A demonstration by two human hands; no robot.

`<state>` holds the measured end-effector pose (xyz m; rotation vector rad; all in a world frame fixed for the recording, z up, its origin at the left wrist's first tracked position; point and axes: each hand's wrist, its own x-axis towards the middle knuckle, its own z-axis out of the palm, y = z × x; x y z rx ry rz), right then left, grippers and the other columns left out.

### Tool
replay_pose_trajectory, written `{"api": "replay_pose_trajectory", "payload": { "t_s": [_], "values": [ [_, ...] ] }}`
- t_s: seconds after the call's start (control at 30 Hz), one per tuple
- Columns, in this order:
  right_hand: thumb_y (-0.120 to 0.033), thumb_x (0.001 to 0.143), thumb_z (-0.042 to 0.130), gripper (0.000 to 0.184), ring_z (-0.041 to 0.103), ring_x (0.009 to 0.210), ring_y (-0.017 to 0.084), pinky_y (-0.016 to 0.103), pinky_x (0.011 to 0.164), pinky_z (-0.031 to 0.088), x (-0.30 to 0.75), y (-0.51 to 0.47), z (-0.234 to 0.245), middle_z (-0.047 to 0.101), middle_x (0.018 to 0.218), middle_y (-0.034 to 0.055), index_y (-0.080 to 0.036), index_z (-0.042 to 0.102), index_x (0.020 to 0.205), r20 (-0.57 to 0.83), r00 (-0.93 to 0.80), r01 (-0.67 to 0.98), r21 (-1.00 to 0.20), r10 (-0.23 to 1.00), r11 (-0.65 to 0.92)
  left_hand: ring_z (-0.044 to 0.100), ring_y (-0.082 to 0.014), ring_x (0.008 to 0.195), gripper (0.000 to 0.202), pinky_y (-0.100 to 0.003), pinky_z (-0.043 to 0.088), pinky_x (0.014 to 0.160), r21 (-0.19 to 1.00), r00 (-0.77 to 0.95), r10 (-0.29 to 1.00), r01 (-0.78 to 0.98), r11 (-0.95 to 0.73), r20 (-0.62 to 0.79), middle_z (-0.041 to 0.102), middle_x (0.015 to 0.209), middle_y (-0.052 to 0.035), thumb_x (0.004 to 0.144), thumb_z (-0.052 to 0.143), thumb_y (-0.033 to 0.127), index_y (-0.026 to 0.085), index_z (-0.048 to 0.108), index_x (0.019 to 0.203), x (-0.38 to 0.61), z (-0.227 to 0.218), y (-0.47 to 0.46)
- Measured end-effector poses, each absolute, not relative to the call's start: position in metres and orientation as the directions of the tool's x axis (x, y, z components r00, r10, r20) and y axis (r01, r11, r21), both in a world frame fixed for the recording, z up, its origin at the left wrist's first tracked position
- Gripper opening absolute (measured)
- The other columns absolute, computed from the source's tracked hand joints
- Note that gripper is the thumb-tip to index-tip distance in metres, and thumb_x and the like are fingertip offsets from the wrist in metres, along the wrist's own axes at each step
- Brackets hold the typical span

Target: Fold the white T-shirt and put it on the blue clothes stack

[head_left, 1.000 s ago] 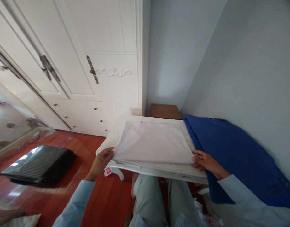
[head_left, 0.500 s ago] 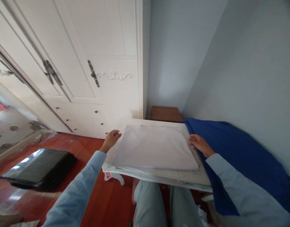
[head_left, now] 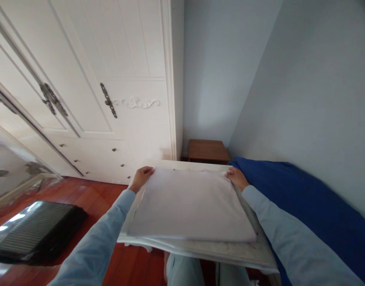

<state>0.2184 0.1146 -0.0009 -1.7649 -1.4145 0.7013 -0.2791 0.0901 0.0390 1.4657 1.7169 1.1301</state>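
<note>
A folded white cloth (head_left: 191, 204) lies flat on a small white table (head_left: 230, 256) in front of me. My left hand (head_left: 143, 177) pinches the cloth's far left corner between thumb and fingers. At the far right corner, my right hand (head_left: 236, 177) has its fingertips closed on the cloth's edge. The cloth's far edge looks slightly uneven, while its near edge runs close to the table's front. What kind of cloth article it is, I cannot tell.
Behind the table stands a white wardrobe (head_left: 135, 135) with dark handles. A brown wooden cabinet (head_left: 208, 150) sits in the corner. Blue fabric (head_left: 304, 202) drapes along the right wall. On the red wooden floor (head_left: 102, 198) at left lies a black ribbed suitcase (head_left: 42, 230).
Both hands have moved to the cloth's far corners and closed on them; before, they hovered at its sides. My view has shifted, so the table appears lower and larger.
</note>
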Motion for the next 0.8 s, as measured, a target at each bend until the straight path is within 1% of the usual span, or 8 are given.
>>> {"api": "replay_pose_trajectory", "payload": {
  "t_s": [0.13, 0.2, 0.33, 0.5, 0.57, 0.67, 0.73, 0.8],
  "values": [
    [-0.033, 0.071, 0.071, 0.042, 0.071, 0.090, 0.022, 0.035, 0.080, 0.057, 0.226, 0.108, -0.002, 0.075, 0.097, 0.0096, -0.016, 0.068, 0.109, 0.045, 0.270, 0.347, -0.936, 0.962, -0.054, 0.059, -0.0170, 0.070, 0.065, -0.029, 0.048, 0.064, 0.955, -0.192, 0.968, 0.276, -0.105, 0.161, 0.070, 0.077, -0.0050, 0.062, 0.075, 0.072, 0.014, 0.073, 0.092, -0.282, 0.043, 0.083],
    [-0.035, 0.069, 0.071, 0.043, 0.070, 0.093, 0.023, 0.036, 0.081, 0.057, 0.224, 0.109, -0.004, 0.075, 0.101, 0.0104, -0.016, 0.068, 0.107, 0.046, 0.324, 0.273, -0.961, 0.945, -0.047, 0.058, -0.0158, 0.067, 0.067, -0.029, 0.047, 0.063, 0.958, -0.243, 0.957, 0.272, -0.091, 0.160, 0.069, 0.077, -0.0049, 0.062, 0.073, 0.072, 0.013, 0.072, 0.094, -0.280, 0.041, 0.089],
    [-0.030, 0.068, 0.067, 0.038, 0.069, 0.093, 0.023, 0.038, 0.089, 0.056, 0.210, 0.118, -0.011, 0.074, 0.098, 0.0109, -0.013, 0.067, 0.102, 0.026, 0.404, 0.310, -0.944, 0.915, -0.110, 0.061, -0.0185, 0.070, 0.055, -0.031, 0.049, 0.065, 0.921, -0.323, 0.938, 0.390, 0.013, 0.123, 0.071, 0.080, -0.0081, 0.063, 0.071, 0.062, 0.013, 0.070, 0.089, -0.269, 0.030, 0.114],
    [-0.029, 0.071, 0.063, 0.042, 0.066, 0.101, 0.025, 0.044, 0.102, 0.051, 0.207, 0.114, -0.013, 0.071, 0.110, 0.0144, -0.011, 0.064, 0.109, 0.051, 0.425, 0.384, -0.914, 0.904, -0.129, 0.068, -0.0261, 0.088, 0.038, -0.038, 0.053, 0.083, 0.857, -0.358, 0.925, 0.510, 0.077, 0.129, 0.072, 0.095, -0.0145, 0.069, 0.069, 0.044, 0.014, 0.069, 0.093, -0.272, 0.031, 0.114],
    [-0.032, 0.074, 0.062, 0.046, 0.064, 0.110, 0.028, 0.046, 0.106, 0.048, 0.207, 0.102, -0.009, 0.068, 0.121, 0.0169, -0.011, 0.063, 0.115, 0.114, 0.373, 0.468, -0.880, 0.921, -0.081, 0.068, -0.0292, 0.102, 0.045, -0.042, 0.053, 0.093, 0.794, -0.250, 0.946, 0.608, -0.011, 0.204, 0.070, 0.112, -0.0175, 0.075, 0.066, 0.046, 0.013, 0.069, 0.105, -0.274, 0.037, 0.096],
    [-0.037, 0.083, 0.058, 0.049, 0.057, 0.126, 0.030, 0.051, 0.114, 0.042, 0.186, 0.076, 0.003, 0.063, 0.133, 0.0169, -0.016, 0.061, 0.127, 0.283, 0.128, 0.647, -0.751, 0.951, 0.136, 0.056, -0.0315, 0.130, 0.058, -0.047, 0.044, 0.111, 0.563, 0.136, 0.931, 0.763, -0.317, 0.339, 0.060, 0.138, -0.0177, 0.089, 0.056, 0.055, 0.015, 0.062, 0.130, -0.261, 0.041, 0.059],
    [-0.041, 0.090, 0.054, 0.050, 0.053, 0.133, 0.029, 0.051, 0.119, 0.037, 0.151, 0.057, 0.012, 0.060, 0.140, 0.0165, -0.018, 0.058, 0.134, 0.356, -0.091, 0.700, -0.641, 0.930, 0.314, 0.042, -0.0315, 0.144, 0.062, -0.050, 0.036, 0.118, 0.413, 0.368, 0.870, 0.772, -0.483, 0.329, 0.050, 0.151, -0.0168, 0.096, 0.048, 0.057, 0.016, 0.053, 0.143, -0.239, 0.040, 0.039],
    [-0.043, 0.094, 0.050, 0.054, 0.046, 0.141, 0.029, 0.048, 0.122, 0.033, 0.105, 0.042, 0.020, 0.052, 0.150, 0.0170, -0.015, 0.054, 0.141, 0.358, -0.293, 0.709, -0.541, 0.887, 0.453, 0.029, -0.0309, 0.151, 0.066, -0.051, 0.031, 0.121, 0.312, 0.505, 0.817, 0.757, -0.574, 0.278, 0.039, 0.159, -0.0174, 0.100, 0.041, 0.057, 0.015, 0.044, 0.151, -0.213, 0.035, 0.030]
  ]
}}
